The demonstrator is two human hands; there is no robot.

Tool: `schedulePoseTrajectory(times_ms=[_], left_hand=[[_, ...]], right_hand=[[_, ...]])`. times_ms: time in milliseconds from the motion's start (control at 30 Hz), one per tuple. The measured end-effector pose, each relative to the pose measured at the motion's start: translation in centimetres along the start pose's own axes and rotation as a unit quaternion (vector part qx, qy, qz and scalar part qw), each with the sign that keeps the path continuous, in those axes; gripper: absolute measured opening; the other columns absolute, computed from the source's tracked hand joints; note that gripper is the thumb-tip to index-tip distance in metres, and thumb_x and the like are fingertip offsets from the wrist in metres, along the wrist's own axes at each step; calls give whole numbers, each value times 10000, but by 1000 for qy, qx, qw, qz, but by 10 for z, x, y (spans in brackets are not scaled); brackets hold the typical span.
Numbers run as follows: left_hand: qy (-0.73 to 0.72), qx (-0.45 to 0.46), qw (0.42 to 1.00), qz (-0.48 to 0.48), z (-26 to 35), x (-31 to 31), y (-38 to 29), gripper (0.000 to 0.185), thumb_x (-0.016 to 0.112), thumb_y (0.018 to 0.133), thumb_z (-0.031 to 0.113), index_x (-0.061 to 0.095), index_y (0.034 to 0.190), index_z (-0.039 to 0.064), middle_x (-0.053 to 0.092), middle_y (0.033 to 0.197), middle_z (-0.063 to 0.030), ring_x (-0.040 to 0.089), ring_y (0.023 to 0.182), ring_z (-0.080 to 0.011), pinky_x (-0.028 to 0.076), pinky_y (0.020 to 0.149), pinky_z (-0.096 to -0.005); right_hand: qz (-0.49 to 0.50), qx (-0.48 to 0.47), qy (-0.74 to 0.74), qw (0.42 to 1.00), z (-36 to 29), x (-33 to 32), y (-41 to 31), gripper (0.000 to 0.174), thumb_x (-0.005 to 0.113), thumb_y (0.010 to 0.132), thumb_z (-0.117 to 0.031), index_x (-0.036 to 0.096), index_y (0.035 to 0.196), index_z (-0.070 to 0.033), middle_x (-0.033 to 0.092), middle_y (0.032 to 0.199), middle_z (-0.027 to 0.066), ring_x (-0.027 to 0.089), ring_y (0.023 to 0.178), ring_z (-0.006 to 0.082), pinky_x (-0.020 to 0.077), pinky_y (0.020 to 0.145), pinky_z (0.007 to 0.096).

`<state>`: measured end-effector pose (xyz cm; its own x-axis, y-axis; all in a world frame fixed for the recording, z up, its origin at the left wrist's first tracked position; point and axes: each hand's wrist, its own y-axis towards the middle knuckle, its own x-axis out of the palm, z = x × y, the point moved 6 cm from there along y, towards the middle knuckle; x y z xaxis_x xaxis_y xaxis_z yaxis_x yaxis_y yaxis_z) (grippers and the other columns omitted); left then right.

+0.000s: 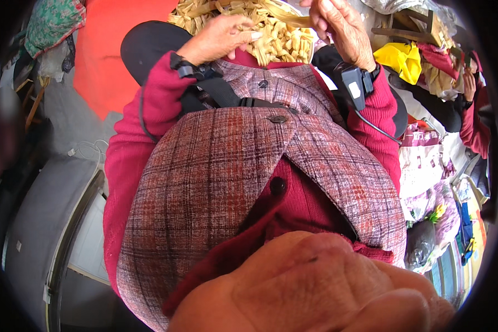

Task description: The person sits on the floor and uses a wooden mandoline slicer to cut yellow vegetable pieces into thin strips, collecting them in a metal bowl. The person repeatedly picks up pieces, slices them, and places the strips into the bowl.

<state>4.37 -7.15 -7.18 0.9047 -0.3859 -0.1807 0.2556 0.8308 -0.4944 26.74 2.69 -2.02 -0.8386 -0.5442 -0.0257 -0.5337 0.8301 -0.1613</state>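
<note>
Braided pale-yellow strips of dried plant leaf or husk point(288, 45) fill a round, pale-rimmed container at the top centre, in front of my body. My left hand point(222, 39) is over the near left edge of the pile, its fingers apart and nothing visible in them. A flat yellowish strip point(288, 17) runs across the top of the pile to my right hand point(340, 31), whose fingers are closed on its end at the upper right. The tips of the right fingers are partly cut off by the picture's top edge.
A red-orange sheet point(108, 54) lies at the upper left, beside a green floral cushion point(54, 25). A wooden stool point(406, 29), a yellow bag point(399, 60) and other bags point(421, 170) lie to the right. Another person's hand point(469, 85) shows at the far right.
</note>
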Motion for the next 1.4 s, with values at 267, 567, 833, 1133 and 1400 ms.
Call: schedulePoseTrajectory(times_ms=[267,567,833,1133,1400], left_hand=[[-469,-14,881,-62,-15,19,8,307,439,1104,301,566,1152,26,657,968,-68,645,814,-120,533,718,-260],[-344,178,906,-168,74,34,-57,357,428,1092,249,524,814,46,526,671,-22,469,558,-57,344,494,-195],[-247,76,956,-139,127,11,-81,337,564,1061,203,618,766,50,579,716,25,502,587,-40,364,510,-204],[267,469,797,271,130,-14,-98,120,748,856,65,662,909,1,666,985,-157,697,821,-322,554,745,-356],[-267,241,929,85,67,-15,-51,135,655,1018,139,619,1090,29,661,915,-10,644,816,-105,511,696,-237]], right_hand=[[-359,72,166,916,-7,114,-50,370,520,1089,-368,629,1012,-23,613,831,31,555,711,91,473,668,241],[10,-206,230,951,-29,94,-29,286,537,1070,-268,635,1053,1,686,990,104,632,861,175,503,758,299],[28,-207,71,975,-64,87,-35,265,466,1094,-170,629,1135,35,661,1139,122,620,1034,198,499,924,340],[-179,-254,-59,949,-28,98,-9,304,494,1074,-195,644,1256,-4,641,1208,148,635,1118,241,506,973,370],[-182,-206,-208,939,-36,100,-21,218,553,1076,-179,643,1129,12,644,1107,84,625,1017,183,508,877,322]])
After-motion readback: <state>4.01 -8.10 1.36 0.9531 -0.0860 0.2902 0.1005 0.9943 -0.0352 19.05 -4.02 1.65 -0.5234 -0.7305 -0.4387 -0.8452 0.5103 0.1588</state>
